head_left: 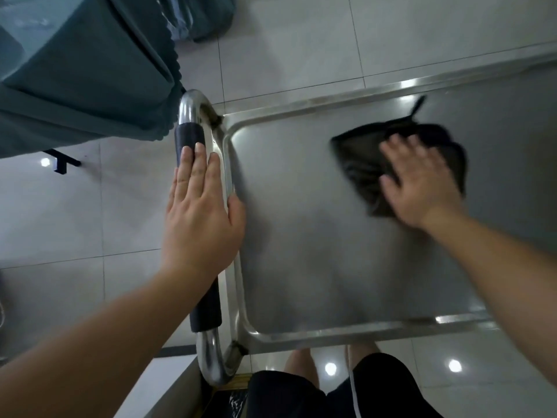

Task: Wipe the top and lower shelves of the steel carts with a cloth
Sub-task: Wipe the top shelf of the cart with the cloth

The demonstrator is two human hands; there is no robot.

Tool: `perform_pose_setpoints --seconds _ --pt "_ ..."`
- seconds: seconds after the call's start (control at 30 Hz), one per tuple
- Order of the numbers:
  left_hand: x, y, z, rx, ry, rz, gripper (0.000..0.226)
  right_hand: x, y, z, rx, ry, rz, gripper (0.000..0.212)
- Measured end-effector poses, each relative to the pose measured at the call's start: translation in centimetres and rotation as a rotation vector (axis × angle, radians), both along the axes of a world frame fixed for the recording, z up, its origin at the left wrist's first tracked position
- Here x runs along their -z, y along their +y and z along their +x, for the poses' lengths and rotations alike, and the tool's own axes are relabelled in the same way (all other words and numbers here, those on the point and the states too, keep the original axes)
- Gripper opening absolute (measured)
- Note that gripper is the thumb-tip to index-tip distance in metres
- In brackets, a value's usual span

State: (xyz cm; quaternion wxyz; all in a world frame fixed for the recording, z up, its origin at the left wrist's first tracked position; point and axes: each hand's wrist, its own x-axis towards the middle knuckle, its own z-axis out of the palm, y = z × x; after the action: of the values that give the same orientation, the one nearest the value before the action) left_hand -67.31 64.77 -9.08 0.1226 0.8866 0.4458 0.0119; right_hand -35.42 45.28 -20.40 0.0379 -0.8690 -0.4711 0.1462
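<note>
The steel cart's top shelf (301, 236) fills the middle of the head view, a shiny tray with a raised rim. A dark cloth (361, 167) lies flat on it toward the far right. My right hand (419, 182) presses down on the cloth with fingers spread, blurred by motion. My left hand (202, 212) rests on the cart's handle (188, 137), a chrome tube with a black foam grip, fingers laid along it and thumb hooked over the shelf rim. The lower shelf is hidden beneath the top one.
A teal fabric-covered piece (84, 64) stands on the tiled floor (60, 221) just beyond the handle at the upper left. My legs in dark shorts (316, 393) are against the cart's near edge. A pale low surface (168, 384) sits at the bottom left.
</note>
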Motion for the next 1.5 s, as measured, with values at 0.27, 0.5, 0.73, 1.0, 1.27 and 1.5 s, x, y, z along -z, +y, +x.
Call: perform_pose_setpoints --seconds 0.27,0.5,0.73,1.0,1.27,1.5 --pt "0.0 -0.1 0.1 -0.011 -0.005 -0.011 0.069 -0.6 10.1 -0.8 0.951 0.072 0.018 0.072" --pt "-0.2 -0.2 0.2 -0.028 0.006 -0.008 0.069 -0.9 16.0 -21.9 -0.250 0.095 -0.017 0.074" --pt "-0.8 -0.2 0.4 -0.021 0.023 -0.031 0.070 0.0 13.0 -12.3 -0.638 0.106 0.022 0.071" --pt "-0.8 -0.3 0.3 -0.024 0.024 -0.044 0.070 0.4 7.4 9.6 0.765 -0.030 -0.002 0.080" --pt "-0.7 -0.1 0.4 -0.011 0.020 -0.034 0.071 0.6 18.0 -1.9 0.518 -0.008 0.022 0.080" --pt "-0.4 -0.2 0.5 -0.020 0.013 -0.001 0.067 0.4 23.6 -16.7 -0.210 0.116 0.012 0.072"
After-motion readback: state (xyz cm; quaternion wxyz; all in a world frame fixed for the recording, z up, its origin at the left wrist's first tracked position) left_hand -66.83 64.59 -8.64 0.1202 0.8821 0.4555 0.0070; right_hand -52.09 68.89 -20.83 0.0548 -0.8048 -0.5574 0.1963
